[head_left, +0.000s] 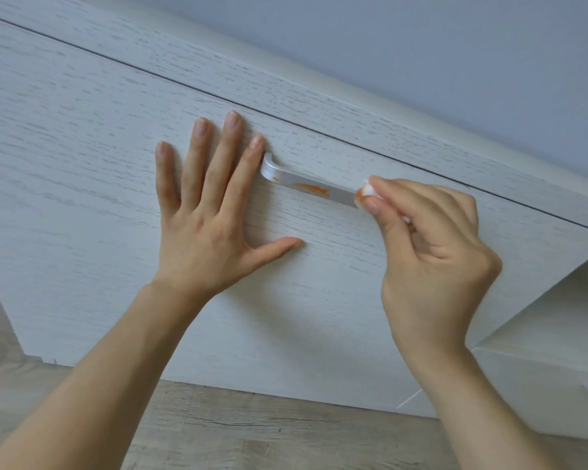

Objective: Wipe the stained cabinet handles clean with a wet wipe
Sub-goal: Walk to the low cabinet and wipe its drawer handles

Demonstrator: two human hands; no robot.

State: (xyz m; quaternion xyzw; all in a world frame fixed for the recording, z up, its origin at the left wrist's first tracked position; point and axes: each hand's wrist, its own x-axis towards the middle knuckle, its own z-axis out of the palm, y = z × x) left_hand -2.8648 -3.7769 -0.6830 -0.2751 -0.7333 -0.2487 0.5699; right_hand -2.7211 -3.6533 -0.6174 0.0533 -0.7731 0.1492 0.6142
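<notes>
Your left hand (202, 228) lies flat on the white wood-grain drawer front (82, 171), with all fingers straight and spread. The tip of your index finger is just beside the left end of the silver cabinet handle (306, 184), and your thumb points to the right, below the handle.

The handle sits near the top edge of the drawer front and runs from your left hand toward your right hand. It has an orange stain (311, 188) near its middle and a smaller orange mark close to its left end.

Your right hand (431, 245) pinches a small, bunched white wet wipe (365, 191) between thumb and index finger, the other fingers curled under. The wipe touches the right end of the handle, and it shows some orange colour.

Below the cabinet you see a wooden floor (252, 435).
</notes>
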